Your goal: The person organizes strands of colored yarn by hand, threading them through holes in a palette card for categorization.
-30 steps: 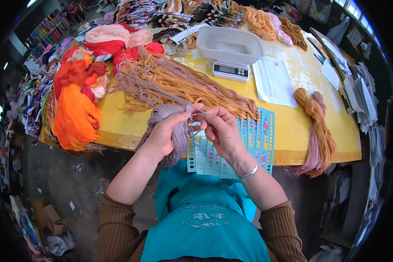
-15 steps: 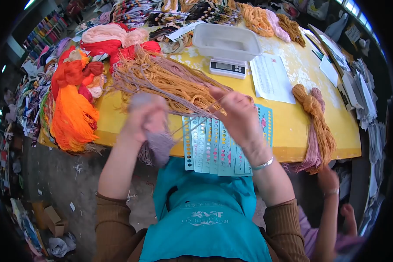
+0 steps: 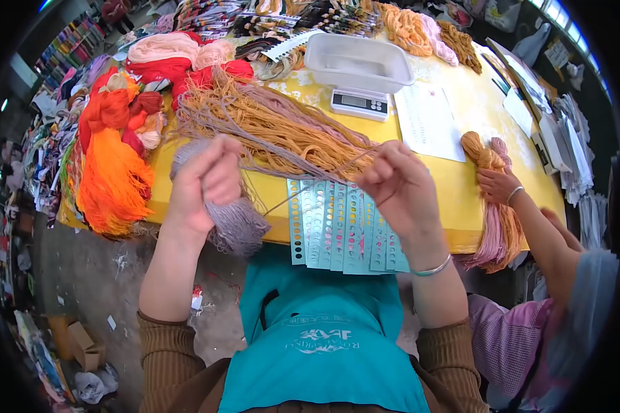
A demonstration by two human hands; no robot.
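My left hand point(image 3: 207, 182) is closed around a greyish-mauve skein of thread point(image 3: 238, 227), whose loose end hangs below the fist. Thin strands of thread point(image 3: 287, 200) run from that skein across to my right hand point(image 3: 401, 186), which pinches them with curled fingers. Behind both hands, a long bundle of ochre and mauve threads point(image 3: 282, 131) lies spread on the yellow table point(image 3: 465, 230). Light-blue cards with rows of punched holes point(image 3: 339, 230) overlap at the table's near edge, between and below my hands.
Another person's hand point(image 3: 501, 186) rests on an ochre and pink skein point(image 3: 492, 234) at the right. Orange and red skeins point(image 3: 117, 179) lie left. A scale point(image 3: 359, 104), plastic tub point(image 3: 357, 63) and printed sheet point(image 3: 428, 122) sit farther back.
My left hand has shifted slightly left with the skein, and my right hand moved a little right and down. The other person's hand has reached onto the ochre and pink skein.
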